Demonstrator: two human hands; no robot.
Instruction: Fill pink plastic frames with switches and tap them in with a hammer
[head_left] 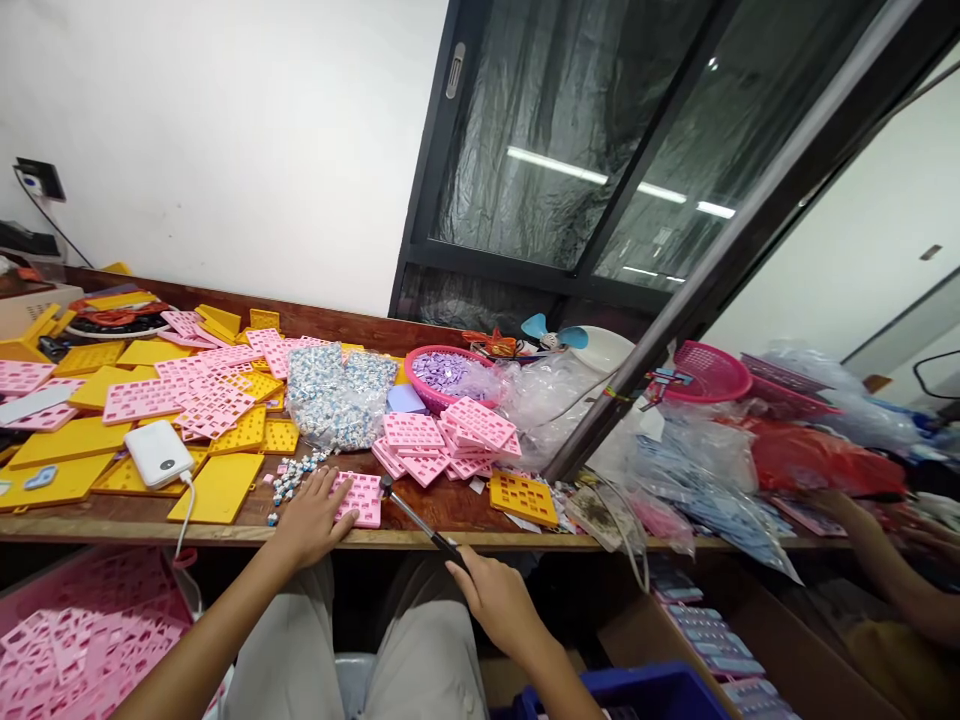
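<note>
My left hand (311,512) lies flat at the table's front edge. Its fingers are spread over the left side of a pink plastic grid plate (366,500) with rows of square holes. In my right hand (491,590) is the black handle of a small hammer (420,522) with a metal shaft. The hammer's dark head is at the plate's right edge; whether it touches cannot be told. Loose small white-and-blue pieces (292,478) lie beside my left hand. Behind it sits a clear bag of similar pieces (334,395). More pink plates (420,435) are piled behind the hammer.
A pink basket (415,385) holds purple pieces. Yellow plates (217,488) and a white power bank (159,453) with a cable lie left. A yellow grid plate (523,498) and a metal post (637,370) stand right. Another person's arm (885,560) reaches in at far right.
</note>
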